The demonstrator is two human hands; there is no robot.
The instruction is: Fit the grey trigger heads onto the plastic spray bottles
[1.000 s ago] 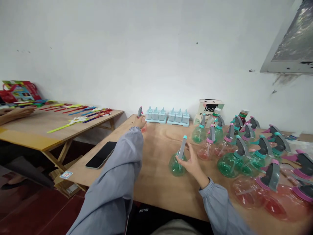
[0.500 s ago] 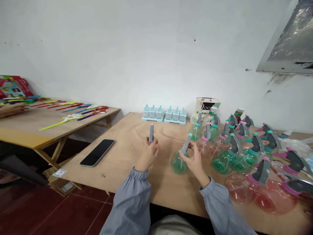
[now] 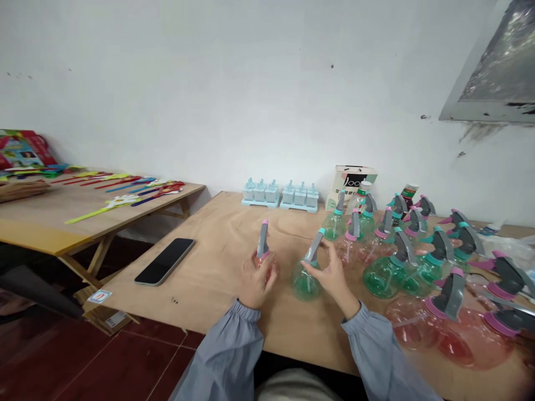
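My left hand (image 3: 256,278) is wrapped round the body of a pink spray bottle (image 3: 262,257), whose grey trigger head with a pink nozzle rises above my fingers. Beside it on the right, a green spray bottle (image 3: 305,283) stands upright on the wooden table (image 3: 209,250). My right hand (image 3: 332,272) pinches that bottle near its neck, thumb in front and index finger behind. A grey head and turquoise nozzle top this bottle. Just right of my right hand are several more spray bottles, among them a green one (image 3: 381,277) and a pink one (image 3: 412,323).
A black phone (image 3: 165,262) lies at the table's left. Two light blue ice-pop molds (image 3: 259,193) and a box (image 3: 349,186) stand by the wall. Another table (image 3: 25,214) at left holds colourful hand-shaped sticks (image 3: 119,201) and another person's hand (image 3: 23,191).
My left hand has lowered with the pink spray bottle. My right hand has shifted slightly left, its grip on the green bottle unchanged.
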